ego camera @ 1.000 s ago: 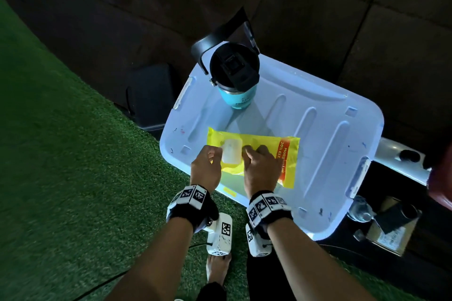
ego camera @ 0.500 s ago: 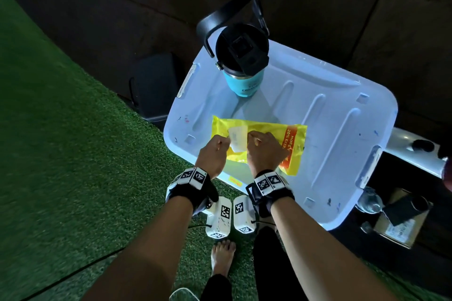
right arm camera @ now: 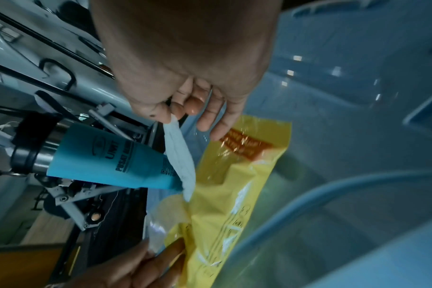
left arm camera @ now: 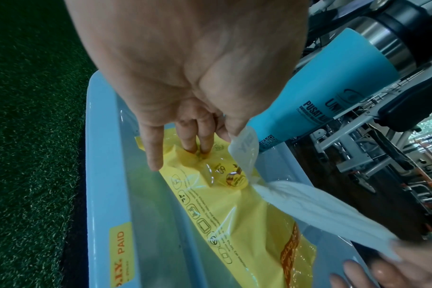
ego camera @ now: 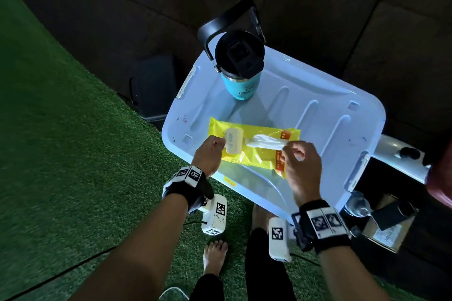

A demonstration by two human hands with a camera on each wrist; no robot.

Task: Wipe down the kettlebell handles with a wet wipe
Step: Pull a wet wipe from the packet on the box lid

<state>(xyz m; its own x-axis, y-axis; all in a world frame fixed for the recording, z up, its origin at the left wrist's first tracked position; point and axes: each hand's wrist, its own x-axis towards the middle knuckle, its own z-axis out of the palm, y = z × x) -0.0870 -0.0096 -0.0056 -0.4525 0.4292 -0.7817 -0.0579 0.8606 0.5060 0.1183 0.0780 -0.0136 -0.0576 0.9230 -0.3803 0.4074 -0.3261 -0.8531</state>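
A yellow wet-wipe pack [ego camera: 254, 154] lies on a pale blue bin lid [ego camera: 322, 115]. My left hand [ego camera: 216, 146] pinches the pack's peeled-back clear flap [left arm camera: 244, 150], while its other fingers [left arm camera: 195, 144] press the pack [left arm camera: 234, 214] down. My right hand [ego camera: 287, 151] pinches a white wipe [ego camera: 265, 144] that stretches, twisted, from the pack's opening out to the right. In the right wrist view the wipe [right arm camera: 183, 155] hangs from the right hand [right arm camera: 175, 115] down to the pack [right arm camera: 234, 194]. No kettlebell shows in any view.
A teal tumbler [ego camera: 239, 80] with a black lid and carry handle stands at the lid's far edge. Green turf [ego camera: 61, 154] lies to the left, and a black box [ego camera: 156, 85] sits beside the bin. A cardboard box [ego camera: 389, 234] and a clear bottle [ego camera: 357, 205] are at the right.
Both hands were together at the pack's flap. Now the flap is peeled back in my left hand, and my right hand has drawn a wipe out to the right.
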